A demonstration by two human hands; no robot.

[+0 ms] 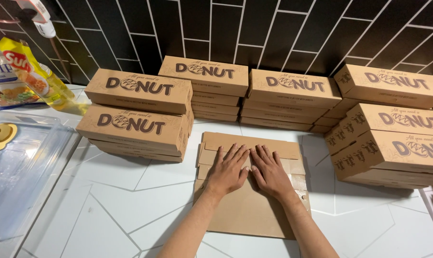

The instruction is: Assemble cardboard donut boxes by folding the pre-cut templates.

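Note:
A flat, unfolded brown cardboard box blank (247, 210) lies on the white counter in front of me. My left hand (227, 169) and my right hand (270, 172) rest side by side, palms down, on its upper half, fingers spread and pointing toward the wall. Neither hand grips anything. More flat blanks appear stacked beneath the top one, their edges (203, 153) showing on the left.
Stacks of assembled brown long boxes stand at the left (137, 122), back middle (207, 83), back right (293, 98) and right (393, 138). A clear plastic tray (20, 177) with yellow ring shapes sits far left, beside a yellow bottle (32, 71) and a bag. Black tiled wall behind.

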